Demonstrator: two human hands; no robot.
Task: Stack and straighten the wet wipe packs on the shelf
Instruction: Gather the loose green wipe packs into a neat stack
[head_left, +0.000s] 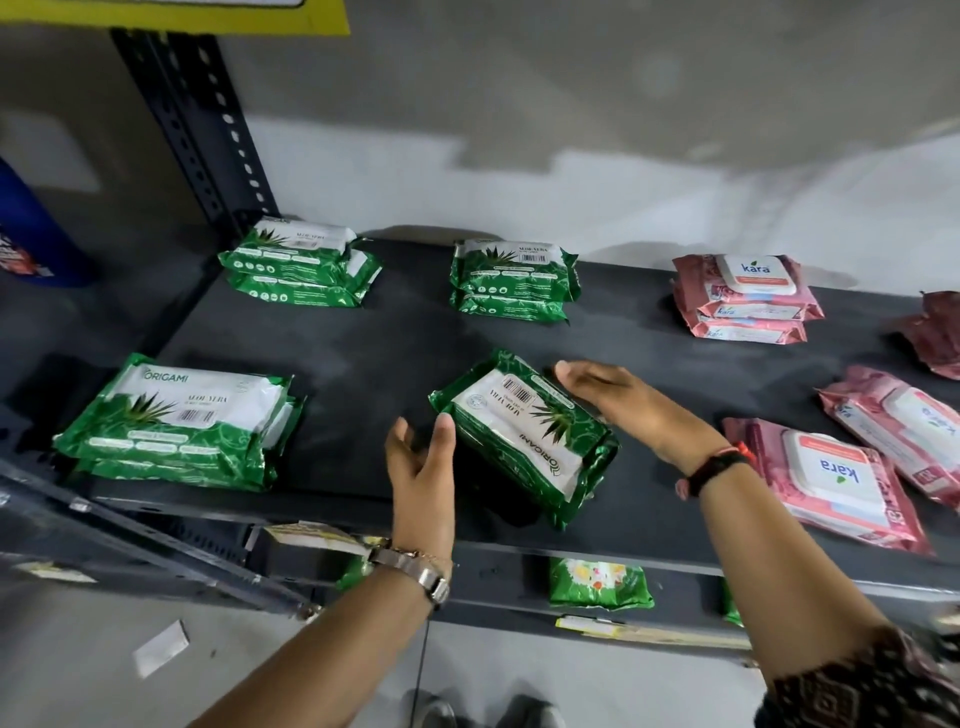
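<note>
The green Origami pack stack (524, 441) sits skewed near the shelf (363, 353) front edge, looks like 2 packs, aloe leaf and barcode on the white top panel. Its lower pack is mostly hidden, and the small print's too blurry to read. Left hand (421, 467) is open at its near-left corner, thumb touching; right hand (618, 400), fingers together and flat, presses its far-right side.

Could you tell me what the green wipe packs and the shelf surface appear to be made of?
Green wipe packs: glossy plastic film, judging by the sheen, crinkles and crimped ends. Shelf surface: a dark, matte board, dusty-looking with no glare; possibly painted metal or laminate, I cannot tell which.
</note>
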